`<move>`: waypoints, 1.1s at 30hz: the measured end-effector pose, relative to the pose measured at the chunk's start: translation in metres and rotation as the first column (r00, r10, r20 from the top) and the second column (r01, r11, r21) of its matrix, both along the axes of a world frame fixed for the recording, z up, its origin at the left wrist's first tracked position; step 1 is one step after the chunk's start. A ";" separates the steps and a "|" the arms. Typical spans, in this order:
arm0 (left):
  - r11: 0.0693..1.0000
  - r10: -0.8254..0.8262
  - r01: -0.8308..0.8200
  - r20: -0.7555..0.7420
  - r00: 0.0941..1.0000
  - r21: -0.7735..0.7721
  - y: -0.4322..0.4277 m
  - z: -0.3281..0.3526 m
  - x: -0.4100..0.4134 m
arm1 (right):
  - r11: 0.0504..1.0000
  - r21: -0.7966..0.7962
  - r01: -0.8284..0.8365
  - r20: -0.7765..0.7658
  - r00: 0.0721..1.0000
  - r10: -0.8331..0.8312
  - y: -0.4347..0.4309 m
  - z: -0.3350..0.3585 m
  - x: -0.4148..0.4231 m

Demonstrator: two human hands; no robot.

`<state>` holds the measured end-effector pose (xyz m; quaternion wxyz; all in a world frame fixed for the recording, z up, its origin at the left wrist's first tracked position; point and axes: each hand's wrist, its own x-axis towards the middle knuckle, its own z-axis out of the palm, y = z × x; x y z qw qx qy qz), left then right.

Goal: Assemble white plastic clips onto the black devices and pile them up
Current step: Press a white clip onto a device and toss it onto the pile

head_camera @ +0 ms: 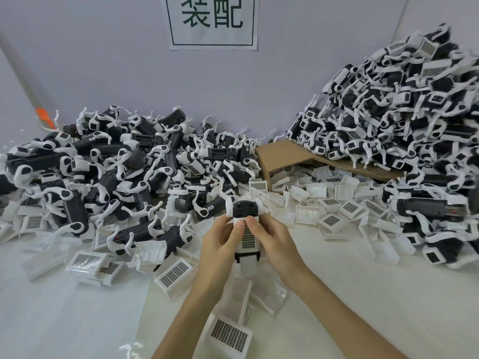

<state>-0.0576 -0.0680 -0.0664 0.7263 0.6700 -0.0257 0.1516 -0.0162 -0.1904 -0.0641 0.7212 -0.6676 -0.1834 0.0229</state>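
Both hands meet at the near centre of the head view. The left hand (pixel 220 242) and the right hand (pixel 274 242) each grip one black device (pixel 242 209) from its side, and both thumbs press on a white clip (pixel 248 238) with a gridded face that lies along the device's top. The device is held just above the white table (pixel 64 307), its black end pointing far.

To the far left lies a wide pile of devices (pixel 103 164), black bodies tangled with white arms. To the far right a taller pile (pixel 401 112) climbs against the wall, partly resting on a sheet of cardboard (pixel 285 154). Loose clips (pixel 337 203) are scattered between the piles and around the hands; one (pixel 228 335) lies near, between the forearms. A paper sign (pixel 212 19) hangs on the far wall.
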 end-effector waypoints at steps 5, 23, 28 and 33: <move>0.982 -0.069 0.063 0.029 0.997 0.181 -0.003 0.000 0.001 | 0.999 0.032 0.041 -0.008 0.999 -0.041 -0.007 0.005 0.007; 0.990 0.073 -0.074 0.015 0.997 0.121 0.007 0.007 -0.003 | 0.991 -0.087 0.100 0.108 0.990 -0.091 -0.023 0.007 0.019; 0.997 0.076 -0.076 0.033 0.997 -0.018 0.012 0.008 -0.002 | 0.991 -0.111 -0.073 0.088 0.993 0.083 -0.035 0.018 0.019; 0.975 0.163 -0.166 -0.038 0.986 -0.146 0.016 0.008 -0.001 | 0.969 -0.115 -0.219 0.045 0.973 0.225 -0.045 0.019 0.020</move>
